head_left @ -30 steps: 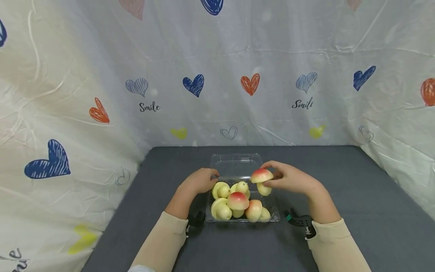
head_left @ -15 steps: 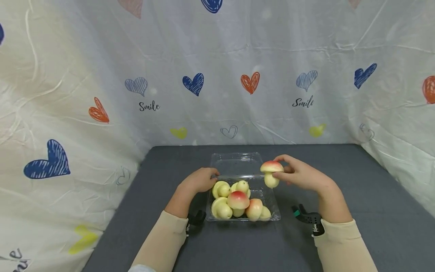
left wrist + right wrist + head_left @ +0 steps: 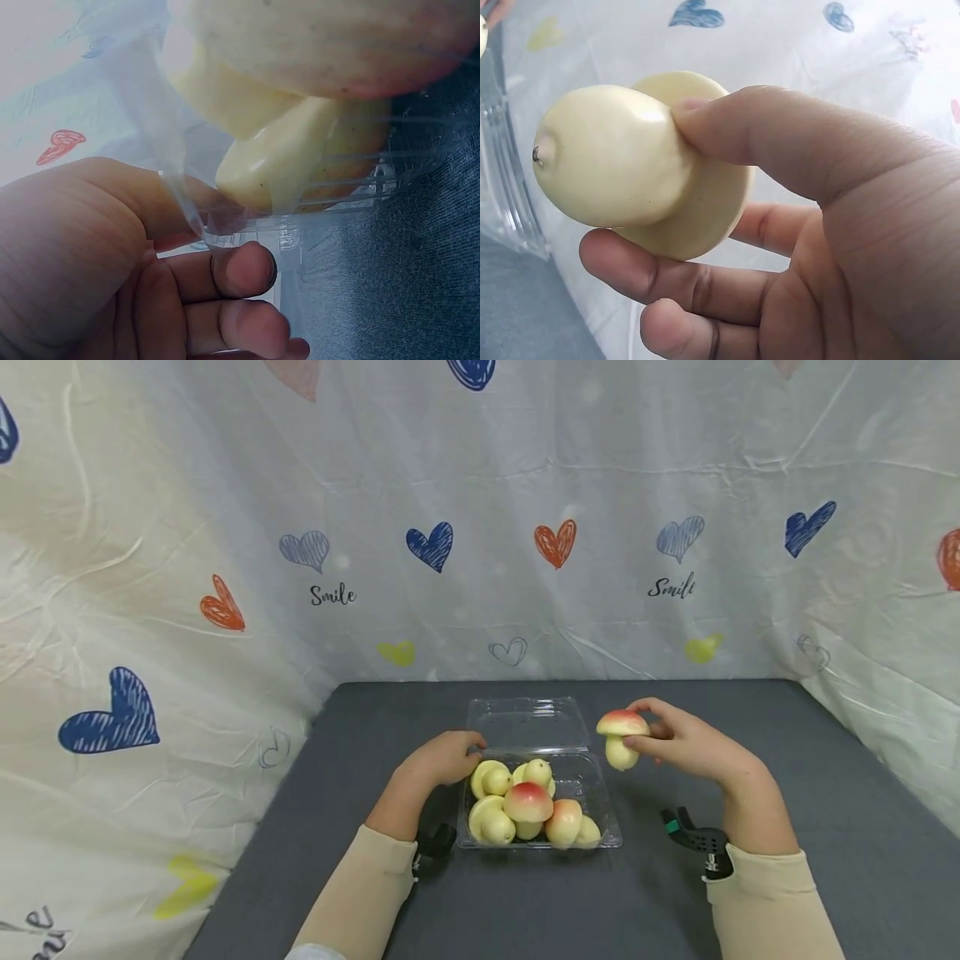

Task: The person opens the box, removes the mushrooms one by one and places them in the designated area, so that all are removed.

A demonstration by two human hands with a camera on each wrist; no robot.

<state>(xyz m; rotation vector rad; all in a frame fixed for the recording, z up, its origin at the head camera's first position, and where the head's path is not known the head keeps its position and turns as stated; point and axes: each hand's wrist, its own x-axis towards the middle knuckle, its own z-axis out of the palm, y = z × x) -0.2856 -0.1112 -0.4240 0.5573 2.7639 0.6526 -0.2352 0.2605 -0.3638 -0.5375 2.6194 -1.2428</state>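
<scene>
Lower right, the raised right hand (image 3: 688,740) pinches a mushroom (image 3: 621,727); lower centre, the curled left hand (image 3: 446,757) pinches the box (image 3: 588,781).

The white curtain (image 3: 480,468) bears the word "Smile" (image 3: 333,595) in black script at ten o'clock in the head view, and a second "Smile" (image 3: 672,586) at two o'clock. At eight o'clock, more black lettering (image 3: 49,945) on it is cut off by the picture's edge and cannot be read whole.

This looks like a makeshift booth, with creased, heart-printed sheeting (image 3: 480,602) hung behind and beside a grey counter (image 3: 540,902).
</scene>
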